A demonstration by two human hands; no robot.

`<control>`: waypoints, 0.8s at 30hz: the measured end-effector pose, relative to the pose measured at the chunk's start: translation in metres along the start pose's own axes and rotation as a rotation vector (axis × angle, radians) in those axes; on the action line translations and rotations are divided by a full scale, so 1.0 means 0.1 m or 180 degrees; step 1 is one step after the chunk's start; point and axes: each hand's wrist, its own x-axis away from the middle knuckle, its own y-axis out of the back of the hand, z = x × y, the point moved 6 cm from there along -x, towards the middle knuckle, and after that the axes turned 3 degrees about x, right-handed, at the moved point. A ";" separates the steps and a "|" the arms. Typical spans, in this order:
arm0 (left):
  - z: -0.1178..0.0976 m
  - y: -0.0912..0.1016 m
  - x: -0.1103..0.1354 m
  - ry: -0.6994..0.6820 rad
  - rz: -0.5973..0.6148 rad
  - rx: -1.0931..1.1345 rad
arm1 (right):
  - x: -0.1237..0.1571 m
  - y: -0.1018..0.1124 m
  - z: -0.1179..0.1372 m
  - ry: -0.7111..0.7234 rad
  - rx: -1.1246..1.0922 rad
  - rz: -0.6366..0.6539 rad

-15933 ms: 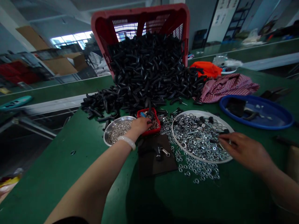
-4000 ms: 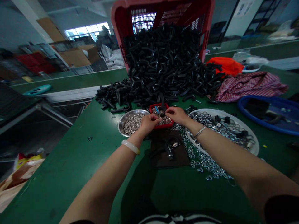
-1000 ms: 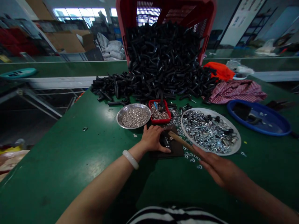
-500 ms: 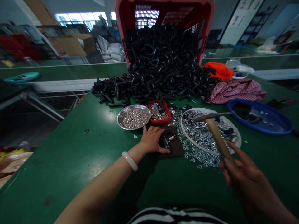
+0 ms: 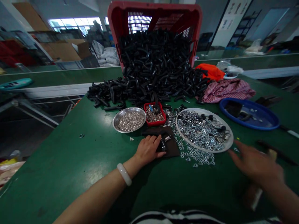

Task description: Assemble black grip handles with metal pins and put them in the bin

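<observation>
My left hand (image 5: 147,150) rests on a dark flat pad (image 5: 173,150), its fingers and thumb curled round a black part (image 5: 163,145) that they partly cover. Beside that part lies a small metal spring (image 5: 167,138). To the right, my right hand (image 5: 258,165) is blurred, with its thumb and forefinger apart and pointing at the white tray (image 5: 230,146). Under it a hammer lies on the table, its wooden handle (image 5: 255,199) partly hidden by the hand. The white tray holds nuts, rings and small metal parts.
A metal bowl (image 5: 113,123) and a red box (image 5: 163,122) hold small metal pieces. Behind them, black parts (image 5: 158,68) spill from a red crate (image 5: 197,31). A blue tray (image 5: 275,123) and a checked cloth (image 5: 230,91) lie to the right. Loose nuts (image 5: 198,157) cover the table before the white tray.
My right hand has brought the hammer down to the table at the right and loosened its fingers from the handle. My left hand stays at the black part. The view has shifted slightly.
</observation>
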 end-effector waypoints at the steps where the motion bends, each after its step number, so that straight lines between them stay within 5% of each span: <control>1: 0.00 0.04 -0.02 -0.0048 0.0030 0.0010 | -0.08 0.03 0.48 0.0503 -0.0008 0.0078; 4: 0.01 0.24 -0.04 -0.0165 0.0144 0.0169 | -0.20 0.05 1.75 0.2010 -0.0670 0.0281; 7: 0.07 0.48 -0.07 -0.0083 0.0362 0.0795 | -0.28 0.01 2.31 0.2550 -0.1405 0.0467; 10: 0.26 0.49 -0.16 0.0499 0.0903 0.2027 | -0.45 -0.09 2.31 0.2133 -0.2336 0.0799; 13: 0.46 0.25 -0.26 0.1252 0.1551 0.3183 | -0.64 -0.25 2.23 0.1435 -0.2994 0.1193; 16: 0.55 0.02 -0.35 0.1517 0.1812 0.3329 | -0.75 -0.44 2.27 0.1113 -0.2975 0.1489; 18: 0.59 -0.03 -0.39 0.1444 0.1623 0.2737 | -0.78 -0.52 2.31 0.1063 -0.2839 0.1526; 22: 0.58 0.17 -0.37 0.1143 0.0458 0.0902 | -0.78 -0.53 2.36 0.1206 -0.2375 0.1320; 24: 0.56 0.25 -0.32 0.1128 0.0007 0.0572 | -0.80 -0.49 2.39 0.1465 -0.1962 0.1221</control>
